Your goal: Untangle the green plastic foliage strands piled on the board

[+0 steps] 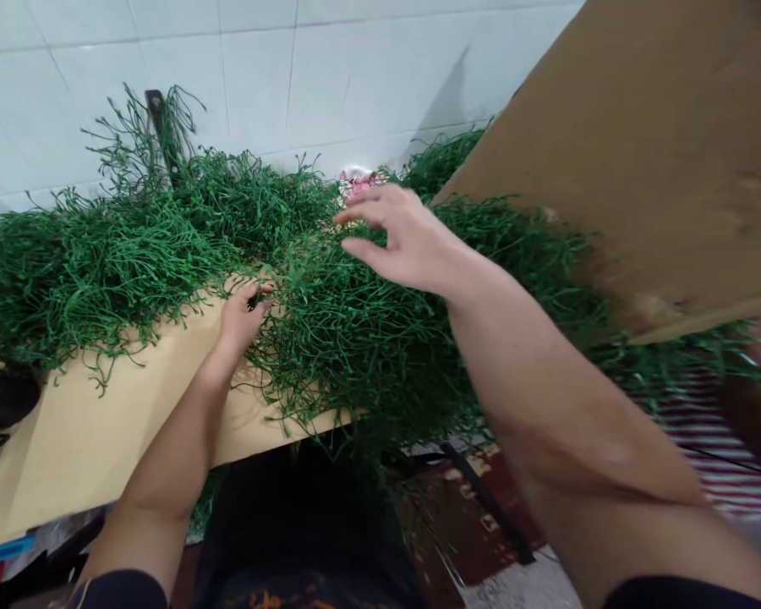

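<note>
A heap of thin green stems with small bud-like tips (380,347) covers much of a tan board (133,406). At the heap's near left edge, my left hand (242,315) rests low over the board. Its fingers curve toward the stems, and a gap shows between thumb and fingers. Above the middle of the heap hovers my right hand (402,237), fingers loosely spread and thumb apart, with nothing visible in it. Another thick bunch of the same stems (120,254) lies to the left, along the wall.
A large brown cardboard sheet (659,161) slants up on the right. White wall tiles (254,76) stand behind the heap, with a dark upright strip (156,118) at left and a pink-and-white item (357,181). Below right is a striped red-and-white cloth (703,431).
</note>
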A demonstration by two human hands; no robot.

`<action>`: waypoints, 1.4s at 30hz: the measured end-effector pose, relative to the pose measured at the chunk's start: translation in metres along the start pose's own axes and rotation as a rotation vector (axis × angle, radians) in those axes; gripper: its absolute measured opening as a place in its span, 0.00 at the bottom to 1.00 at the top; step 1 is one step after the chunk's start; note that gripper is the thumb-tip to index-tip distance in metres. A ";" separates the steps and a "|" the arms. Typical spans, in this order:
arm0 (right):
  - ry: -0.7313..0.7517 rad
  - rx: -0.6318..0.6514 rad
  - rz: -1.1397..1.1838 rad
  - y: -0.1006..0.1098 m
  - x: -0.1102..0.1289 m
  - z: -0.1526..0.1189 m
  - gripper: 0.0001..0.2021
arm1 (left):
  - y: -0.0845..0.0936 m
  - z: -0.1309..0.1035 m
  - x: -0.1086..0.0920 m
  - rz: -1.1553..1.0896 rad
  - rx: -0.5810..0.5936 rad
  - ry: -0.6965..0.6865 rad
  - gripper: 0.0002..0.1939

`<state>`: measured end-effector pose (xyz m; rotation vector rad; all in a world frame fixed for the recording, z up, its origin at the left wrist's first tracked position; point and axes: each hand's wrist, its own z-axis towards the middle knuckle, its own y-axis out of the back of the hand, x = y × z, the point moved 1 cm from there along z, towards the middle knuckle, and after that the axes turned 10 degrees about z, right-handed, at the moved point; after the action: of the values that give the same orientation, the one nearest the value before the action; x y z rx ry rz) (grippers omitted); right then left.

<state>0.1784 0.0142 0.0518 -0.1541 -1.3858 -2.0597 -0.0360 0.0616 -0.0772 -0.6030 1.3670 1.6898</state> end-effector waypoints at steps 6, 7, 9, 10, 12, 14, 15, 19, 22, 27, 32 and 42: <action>0.012 0.286 -0.067 -0.060 0.033 0.022 0.19 | -0.003 -0.013 -0.007 0.280 -0.055 -0.308 0.12; -0.027 0.351 -0.081 -0.069 0.032 0.023 0.17 | -0.002 -0.013 -0.006 0.297 -0.067 -0.325 0.14; -0.109 0.375 -0.087 -0.080 0.023 0.023 0.15 | 0.001 -0.013 -0.003 0.314 -0.070 -0.361 0.20; -0.142 0.340 -0.080 -0.080 0.017 0.022 0.14 | 0.002 -0.013 -0.002 0.316 -0.062 -0.381 0.23; -0.201 0.222 -0.061 -0.073 0.005 0.020 0.12 | 0.003 -0.013 -0.002 0.315 -0.034 -0.410 0.27; -0.245 0.071 -0.023 -0.061 -0.010 0.018 0.11 | 0.001 -0.014 -0.002 0.306 -0.001 -0.425 0.30; -0.261 -0.012 0.013 -0.055 -0.018 0.017 0.10 | 0.000 -0.015 -0.003 0.303 0.009 -0.431 0.31; -0.289 -0.302 0.273 -0.036 -0.051 0.014 0.09 | 0.000 -0.014 -0.001 0.300 -0.028 -0.433 0.29; -0.250 -0.369 0.420 -0.030 -0.058 0.008 0.08 | 0.006 -0.010 0.003 0.278 -0.136 -0.363 0.25; -0.192 -0.195 0.443 -0.022 -0.025 -0.006 0.07 | 0.016 -0.006 -0.015 0.216 -0.194 -0.330 0.31; -0.129 -0.147 0.402 -0.012 0.002 -0.009 0.10 | 0.020 -0.001 -0.054 0.345 -0.251 -0.458 0.44; -0.138 0.008 0.416 -0.012 0.009 -0.024 0.21 | 0.023 0.001 -0.065 0.160 -0.008 -0.236 0.13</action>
<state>0.1705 -0.0079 0.0351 -0.5433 -1.3115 -1.7219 -0.0221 0.0411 -0.0131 -0.2928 1.2651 1.8299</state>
